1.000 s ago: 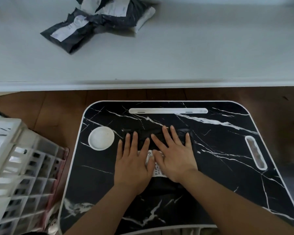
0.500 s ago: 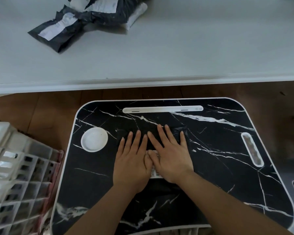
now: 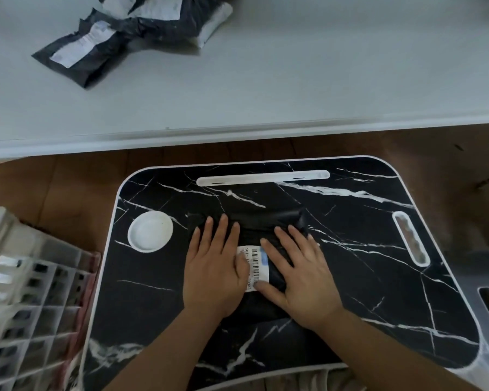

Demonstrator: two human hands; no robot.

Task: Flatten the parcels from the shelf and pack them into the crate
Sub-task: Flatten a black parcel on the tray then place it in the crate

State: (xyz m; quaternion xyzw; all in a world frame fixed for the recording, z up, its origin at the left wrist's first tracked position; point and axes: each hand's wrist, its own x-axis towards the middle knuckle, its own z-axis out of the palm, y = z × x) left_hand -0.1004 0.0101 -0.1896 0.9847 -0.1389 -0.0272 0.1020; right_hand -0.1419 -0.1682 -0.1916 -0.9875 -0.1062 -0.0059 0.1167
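Note:
A black plastic parcel (image 3: 261, 222) with a white barcode label (image 3: 254, 268) lies in the middle of the black marble-patterned lap table (image 3: 364, 238). My left hand (image 3: 213, 270) presses flat on the parcel's left half, fingers straight. My right hand (image 3: 301, 273) presses flat on its right half, fingers spread. The label shows in the gap between my hands. On the white shelf (image 3: 294, 88) at the far left lie several more dark crumpled parcels (image 3: 124, 38). The white lattice crate (image 3: 26, 306) stands on the floor at the left.
The lap table has a round white cup recess (image 3: 150, 231) at its left, a white slot (image 3: 263, 177) along its far edge and a handle cutout (image 3: 411, 242) at its right. Brown wood floor (image 3: 54, 193) surrounds it. A grey plastic thing (image 3: 486, 306) sits at the right edge.
My hands have slid apart over the parcel, left hand leftward and right hand rightward, uncovering more of the barcode label. The camera has shifted a little.

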